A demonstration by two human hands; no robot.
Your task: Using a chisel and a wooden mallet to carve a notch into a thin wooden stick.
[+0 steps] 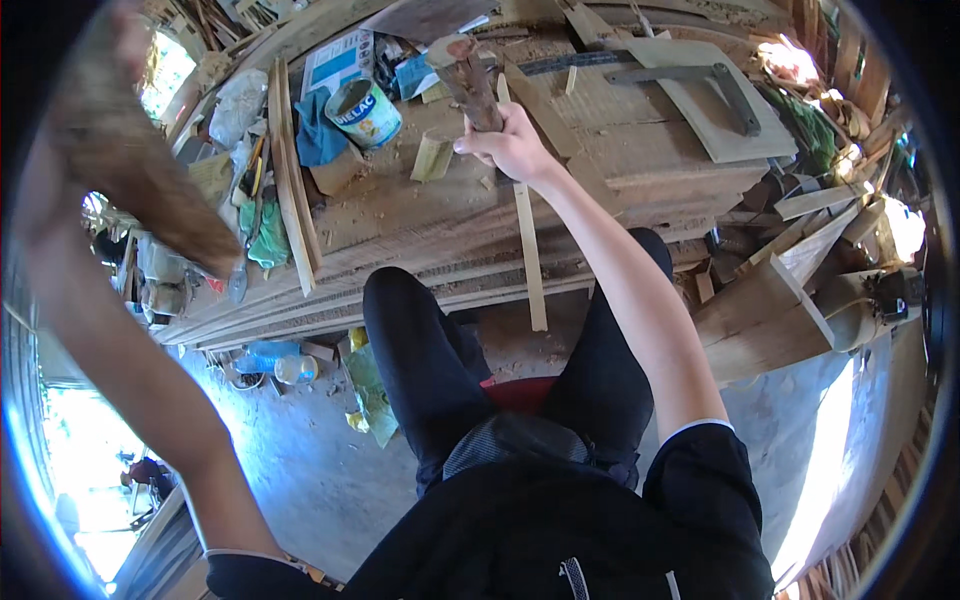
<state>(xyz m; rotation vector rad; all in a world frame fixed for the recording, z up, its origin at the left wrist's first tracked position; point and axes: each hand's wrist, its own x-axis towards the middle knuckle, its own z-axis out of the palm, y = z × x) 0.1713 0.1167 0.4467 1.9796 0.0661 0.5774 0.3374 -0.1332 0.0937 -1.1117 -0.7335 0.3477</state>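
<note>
A long, rough brown piece of wood point(165, 185) rises blurred at the upper left; my left hand point(130, 45) grips it, mostly hidden, with fingertips showing near its top. My right hand point(497, 138) is wrapped around a short dark wooden stick point(470, 75) over the bench. Beside that hand lie a thin pale slat point(530, 260), which sticks out past the bench edge, and a small pale wood block point(432, 155). An open tin can point(362, 115) stands left of the hand, by a blue cloth point(318, 135).
The wooden bench point(650, 180) carries a pale board point(720, 120) with a metal square point(742, 100), long strips point(295, 200) and cluttered tools. Offcuts and planks point(760, 320) crowd the right, near a tank-like machine point(880, 300). Bottles point(295, 368) lie on the floor.
</note>
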